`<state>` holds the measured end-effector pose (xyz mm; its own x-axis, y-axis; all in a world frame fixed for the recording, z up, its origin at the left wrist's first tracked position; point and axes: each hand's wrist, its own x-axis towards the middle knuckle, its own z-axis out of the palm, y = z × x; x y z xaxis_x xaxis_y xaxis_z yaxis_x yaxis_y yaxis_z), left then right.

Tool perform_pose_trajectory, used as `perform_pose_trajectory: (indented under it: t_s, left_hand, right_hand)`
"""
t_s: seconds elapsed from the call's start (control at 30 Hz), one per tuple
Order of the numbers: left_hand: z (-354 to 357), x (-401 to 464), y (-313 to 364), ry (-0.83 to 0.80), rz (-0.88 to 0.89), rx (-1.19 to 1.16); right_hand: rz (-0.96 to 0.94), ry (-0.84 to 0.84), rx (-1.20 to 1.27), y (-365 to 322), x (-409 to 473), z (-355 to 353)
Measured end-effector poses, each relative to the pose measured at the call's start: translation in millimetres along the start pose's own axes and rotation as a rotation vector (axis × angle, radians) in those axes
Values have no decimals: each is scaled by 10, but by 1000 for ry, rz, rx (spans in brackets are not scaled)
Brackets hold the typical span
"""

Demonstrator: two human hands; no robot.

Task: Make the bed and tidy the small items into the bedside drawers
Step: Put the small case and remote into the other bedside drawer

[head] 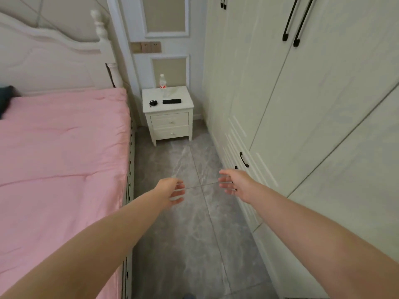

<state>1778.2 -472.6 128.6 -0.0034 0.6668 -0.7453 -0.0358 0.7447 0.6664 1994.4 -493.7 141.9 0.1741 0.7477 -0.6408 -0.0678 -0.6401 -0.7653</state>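
Note:
A pink quilt (60, 152) lies spread flat over the bed on the left. Ahead stands a white bedside table (149, 108) with two shut drawers (170, 120). On its top are a clear plastic bottle (163, 85), a small round black item (153, 102) and a flat black remote (171, 101). My left hand (172, 190) and my right hand (234, 184) reach forward over the floor, both empty with relaxed fingers, well short of the table.
A tall white wardrobe (313, 104) with black handles lines the right side. Grey tiled floor (190, 234) forms a narrow aisle between bed and wardrobe. A dark cloth (5, 96) lies at the bed's far left by the headboard (54, 61).

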Motion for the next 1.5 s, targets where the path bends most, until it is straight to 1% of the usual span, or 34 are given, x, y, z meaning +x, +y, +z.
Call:
perform_pose_trajectory:
  t_s: [0.23,0.33,0.4,0.53,0.63,0.73,0.83,0.97,1.1,1.2,1.33,1.5]
  left_hand:
    - [118,575,721,-1,31,9]
    - [151,884,1069,31,36,-10]
    - [168,1126,1375,65,71,1]
    - [174,1467,1856,121,131,-26]
    - [188,1761,2147,147,172,-103]
    - [103,2064,2373,190,141,-166]
    - [-28,2393,2629,208,112,-135]
    - [-259,2888,3091,185,116,-92]
    - [-522,3501,3625,146,147,-64]
    - [-704,3861,3903,125,140,-19]
    - [-881,4250,4326,105,118,19]
    - [-922,4597,4755,53,100,-5]
  right_hand:
    - [-72,24,8,-549,809,124]
    - [-94,13,8,-944,1274,144]
    - [-111,0,11,-1284,1636,170]
    - [-101,-65,-24,-1792,2136,238]
    - [-106,-117,-62,-2213,2583,322]
    - [-73,-111,-81,-2487,3018,531]
    - [-31,-131,-89,-2633,3400,781]
    - [-25,-150,-97,-2912,3866,1138]
    - [-40,-64,-66,-3348,4358,1475]
    - [-32,-30,-52,-3656,4617,1709]
    - [-30,-60,-18,-3913,4834,1986]
    - [-4,-38,-18,-4188,5176,2176]
